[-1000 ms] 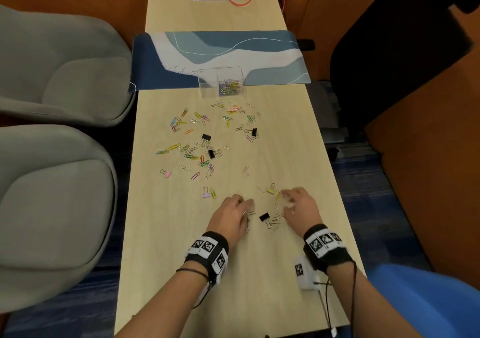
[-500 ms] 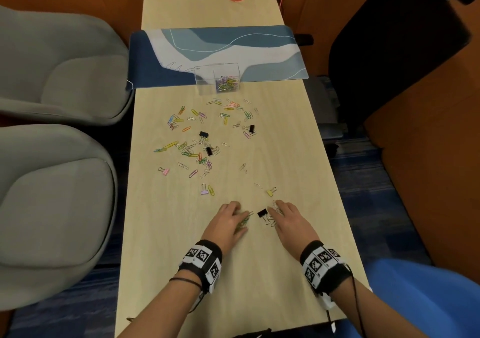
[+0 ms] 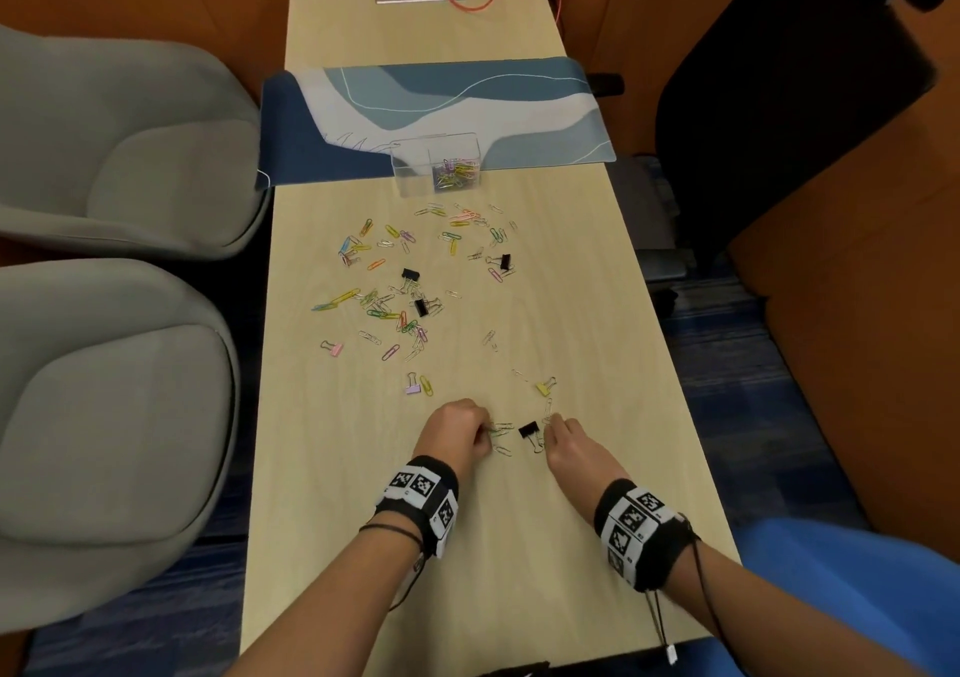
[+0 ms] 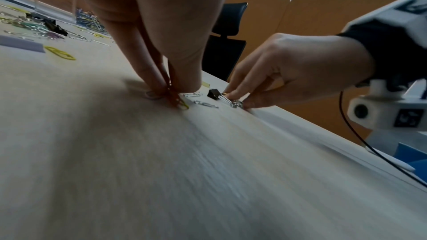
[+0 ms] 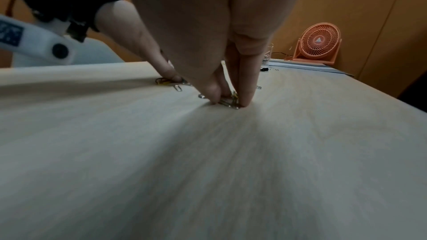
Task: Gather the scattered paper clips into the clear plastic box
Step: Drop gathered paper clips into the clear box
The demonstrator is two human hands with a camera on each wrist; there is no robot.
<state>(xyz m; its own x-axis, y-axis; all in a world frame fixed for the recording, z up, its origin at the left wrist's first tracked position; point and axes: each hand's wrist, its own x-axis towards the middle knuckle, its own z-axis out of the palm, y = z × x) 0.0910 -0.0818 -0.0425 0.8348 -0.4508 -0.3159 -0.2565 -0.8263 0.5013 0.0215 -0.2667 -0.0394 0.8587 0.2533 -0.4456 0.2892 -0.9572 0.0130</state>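
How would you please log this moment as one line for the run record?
left hand: pinches paper clips on table | right hand: pinches silver clips | black binder clip: between hands | clear plastic box: partly filled

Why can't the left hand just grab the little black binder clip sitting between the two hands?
It probably could. The left hand is beside the black binder clip with only bare table and loose paper clips between, but its fingers are pinching clips now.
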